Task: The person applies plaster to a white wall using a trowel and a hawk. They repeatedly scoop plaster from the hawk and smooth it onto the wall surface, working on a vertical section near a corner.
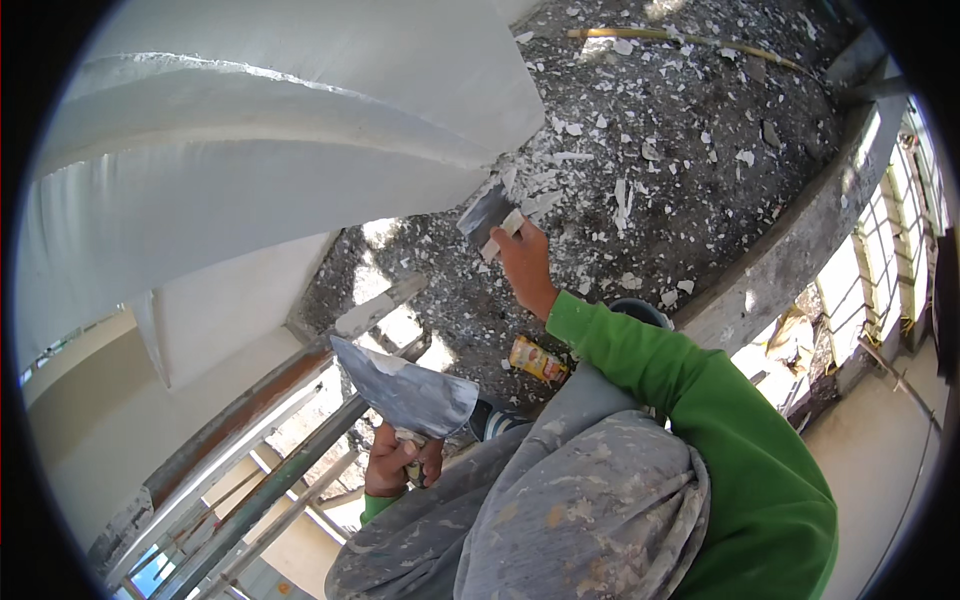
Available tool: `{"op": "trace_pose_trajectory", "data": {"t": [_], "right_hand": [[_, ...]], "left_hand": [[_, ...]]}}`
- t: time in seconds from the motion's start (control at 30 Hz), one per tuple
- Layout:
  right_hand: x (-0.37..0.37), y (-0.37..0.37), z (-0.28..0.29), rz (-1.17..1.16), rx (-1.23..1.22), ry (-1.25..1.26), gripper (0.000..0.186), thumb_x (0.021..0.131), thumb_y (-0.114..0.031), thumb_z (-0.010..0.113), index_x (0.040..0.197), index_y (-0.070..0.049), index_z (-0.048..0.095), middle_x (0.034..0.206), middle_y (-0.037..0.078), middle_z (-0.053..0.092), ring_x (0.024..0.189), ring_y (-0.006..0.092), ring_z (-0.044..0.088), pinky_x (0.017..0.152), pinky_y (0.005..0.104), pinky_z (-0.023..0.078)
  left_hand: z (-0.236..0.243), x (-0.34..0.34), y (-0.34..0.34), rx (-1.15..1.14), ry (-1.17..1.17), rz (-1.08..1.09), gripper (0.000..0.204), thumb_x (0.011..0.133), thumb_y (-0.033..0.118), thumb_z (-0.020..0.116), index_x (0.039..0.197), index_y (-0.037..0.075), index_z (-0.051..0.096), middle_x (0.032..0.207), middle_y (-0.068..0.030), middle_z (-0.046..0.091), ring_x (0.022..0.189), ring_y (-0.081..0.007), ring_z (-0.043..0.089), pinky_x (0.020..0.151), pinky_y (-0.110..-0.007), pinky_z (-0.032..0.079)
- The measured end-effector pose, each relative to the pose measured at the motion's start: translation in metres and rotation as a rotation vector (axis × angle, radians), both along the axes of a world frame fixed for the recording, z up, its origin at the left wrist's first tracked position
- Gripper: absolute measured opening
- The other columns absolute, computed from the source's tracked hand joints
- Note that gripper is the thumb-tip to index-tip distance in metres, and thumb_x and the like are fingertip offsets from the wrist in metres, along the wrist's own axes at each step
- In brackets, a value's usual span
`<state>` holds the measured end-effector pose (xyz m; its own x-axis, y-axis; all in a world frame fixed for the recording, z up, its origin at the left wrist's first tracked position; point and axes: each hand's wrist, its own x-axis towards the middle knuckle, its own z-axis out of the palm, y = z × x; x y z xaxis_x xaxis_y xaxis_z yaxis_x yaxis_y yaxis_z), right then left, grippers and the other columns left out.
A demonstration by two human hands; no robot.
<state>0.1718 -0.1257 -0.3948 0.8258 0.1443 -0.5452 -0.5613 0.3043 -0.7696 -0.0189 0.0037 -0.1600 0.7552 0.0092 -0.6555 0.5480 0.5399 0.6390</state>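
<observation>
My left hand (pixel 398 462), low and left of my knees, is closed around the handle of a wide putty knife (pixel 420 395). Its broad grey blade is smeared, with a pale patch along the upper edge. Farther out, my right hand (pixel 527 262) grips a smaller scraper (pixel 487 215) by its cream-coloured back. That scraper's flat metal blade is beside the lower corner of a smooth grey-white wall or beam (pixel 300 140); I cannot tell whether they touch. The two tools are apart from each other.
Dark rough ground (pixel 700 180) is strewn with white flakes. A yellow packet (pixel 538 358) lies near my shoe. A concrete kerb (pixel 800 220) curves along the right, beside a metal grille (pixel 880 260). Poles and rails (pixel 270 480) run at lower left. A yellowish strip (pixel 680 38) lies at the far end.
</observation>
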Motion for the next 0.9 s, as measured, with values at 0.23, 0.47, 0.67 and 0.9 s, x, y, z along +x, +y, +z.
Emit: {"op": "trace_pose_trajectory", "data": {"t": [0.23,0.47,0.67,0.9], "right_hand": [[0.008,0.006,-0.009,-0.013,0.169,0.078,0.015,0.089,-0.013,0.060,0.093,0.001,0.056,0.087,0.007,0.057,0.081,0.0175,0.059,0.076,0.0372,0.055],[0.009,0.020,-0.001,-0.102,0.250,0.106,0.011,0.084,-0.008,0.062,0.089,0.000,0.056,0.079,0.004,0.056,0.065,0.0124,0.056,0.062,0.0292,0.051],[0.029,0.030,0.036,-0.096,0.300,0.100,0.029,0.082,-0.005,0.063,0.107,0.004,0.052,0.091,0.006,0.057,0.077,0.0119,0.055,0.070,0.0267,0.049],[0.024,0.031,0.128,-0.126,0.352,0.006,0.049,0.084,-0.008,0.066,0.126,0.008,0.046,0.102,0.008,0.058,0.084,0.0125,0.054,0.074,0.0243,0.044]], "left_hand": [[0.000,-0.001,-0.001,0.002,0.001,0.014,0.052,0.087,0.024,0.063,0.128,0.003,0.040,0.066,-0.0060,0.043,0.049,-0.0152,0.045,0.035,-0.026,0.040],[0.001,0.000,-0.002,0.009,-0.019,0.006,0.049,0.086,0.024,0.063,0.125,0.001,0.042,0.065,-0.0059,0.043,0.048,-0.0154,0.045,0.035,-0.026,0.040],[0.001,0.001,-0.001,0.002,-0.014,0.005,0.049,0.087,0.023,0.063,0.125,0.000,0.042,0.065,-0.0058,0.043,0.048,-0.0155,0.044,0.035,-0.027,0.040],[0.004,-0.005,0.006,0.004,-0.134,0.089,0.052,0.088,0.022,0.061,0.129,-0.001,0.039,0.064,-0.0064,0.043,0.048,-0.0167,0.046,0.032,-0.028,0.042]]}}
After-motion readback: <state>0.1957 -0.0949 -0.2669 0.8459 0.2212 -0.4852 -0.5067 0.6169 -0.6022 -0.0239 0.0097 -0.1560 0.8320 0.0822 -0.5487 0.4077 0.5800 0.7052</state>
